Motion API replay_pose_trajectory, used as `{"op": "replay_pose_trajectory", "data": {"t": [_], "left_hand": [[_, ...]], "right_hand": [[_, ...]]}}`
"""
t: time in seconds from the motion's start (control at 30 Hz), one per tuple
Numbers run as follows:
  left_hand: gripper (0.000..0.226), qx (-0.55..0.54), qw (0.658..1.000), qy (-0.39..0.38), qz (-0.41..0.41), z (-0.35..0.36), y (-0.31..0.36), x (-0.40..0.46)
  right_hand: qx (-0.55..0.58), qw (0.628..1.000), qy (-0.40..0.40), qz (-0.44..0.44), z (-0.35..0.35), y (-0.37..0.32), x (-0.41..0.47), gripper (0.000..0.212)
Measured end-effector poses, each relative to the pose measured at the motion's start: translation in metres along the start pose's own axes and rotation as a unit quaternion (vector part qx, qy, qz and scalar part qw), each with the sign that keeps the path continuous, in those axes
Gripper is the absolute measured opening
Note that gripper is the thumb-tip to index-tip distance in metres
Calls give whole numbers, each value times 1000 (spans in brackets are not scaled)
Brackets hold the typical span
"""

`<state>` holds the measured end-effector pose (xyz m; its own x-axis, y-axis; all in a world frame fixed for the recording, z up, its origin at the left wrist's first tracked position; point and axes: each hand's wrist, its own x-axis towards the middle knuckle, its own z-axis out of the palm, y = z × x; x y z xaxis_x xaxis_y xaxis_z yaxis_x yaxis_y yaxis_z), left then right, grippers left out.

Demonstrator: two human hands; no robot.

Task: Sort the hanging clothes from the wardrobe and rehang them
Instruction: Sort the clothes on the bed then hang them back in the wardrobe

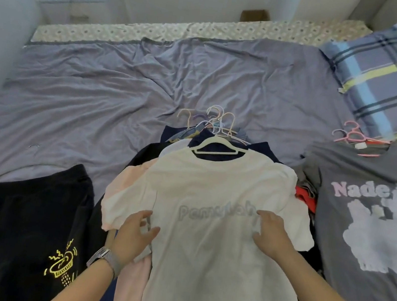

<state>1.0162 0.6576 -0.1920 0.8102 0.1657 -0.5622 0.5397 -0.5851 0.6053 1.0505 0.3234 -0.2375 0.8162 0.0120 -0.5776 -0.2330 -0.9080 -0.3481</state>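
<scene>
Your left hand [134,234] and right hand [271,237] rest flat, fingers apart, on the white cotton T-shirt [215,232] topping the hanger pile [216,124], so next lift it off.

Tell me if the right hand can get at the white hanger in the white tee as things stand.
Probably yes. The right hand rests open on the white tee, and the white hanger lies exposed at its collar with nothing over it.

Two bare forearms show, with no sleeves in view. The left wrist carries a watch [105,260] on a silvery grey band, its face turned partly out of sight. The left hand [134,235] and right hand [272,237] wear no rings or gloves.
</scene>
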Motion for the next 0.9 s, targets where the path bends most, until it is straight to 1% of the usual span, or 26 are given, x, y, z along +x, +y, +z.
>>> {"op": "replay_pose_trajectory", "data": {"t": [0.13, 0.27, 0.37, 0.43, 0.5, 0.57, 0.6, 0.67, 0.73, 0.77, 0.83, 0.9], "left_hand": [[51, -6, 1000, 14, -12, 2, -4, 19], [49, -21, 999, 29, -26, 6, -11, 35], [46, -28, 998, 35, -35, 10, -14, 48], [44, -31, 998, 42, -35, 13, -13, 55], [42, -36, 998, 49, -30, 16, -10, 60], [42, -44, 997, 55, -29, 20, -6, 63], [41, -47, 997, 56, -28, 22, -5, 64], [41, -55, 997, 54, -25, 25, -3, 65], [40, -59, 996, 57, -22, 27, -2, 65], [39, -56, 996, 59, -19, 27, -1, 65], [40, -45, 997, 65, -5, 27, 4, 64], [41, -22, 995, 86, 38, 24, 11, 64]], "right_hand": [[20, 998, 46, -31, -5, -10, 49, 57], [-6, 996, 76, -48, -6, -25, 102, 69], [-32, 988, 141, -54, -20, -32, 143, 66], [-53, 982, 176, -42, -33, -32, 172, 67], [-54, 984, 167, -1, -42, -31, 198, 76], [-58, 991, 112, 37, -49, -29, 216, 88], [-70, 994, 79, 43, -51, -28, 221, 88], [-81, 996, 39, 24, -52, -23, 227, 75], [-76, 997, 32, -7, -49, -20, 224, 58], [-82, 995, 43, -26, -46, -20, 218, 47], [-88, 989, 105, -62, -38, -22, 199, 29], [-65, 980, 167, -90, -31, -26, 171, 28]]}}
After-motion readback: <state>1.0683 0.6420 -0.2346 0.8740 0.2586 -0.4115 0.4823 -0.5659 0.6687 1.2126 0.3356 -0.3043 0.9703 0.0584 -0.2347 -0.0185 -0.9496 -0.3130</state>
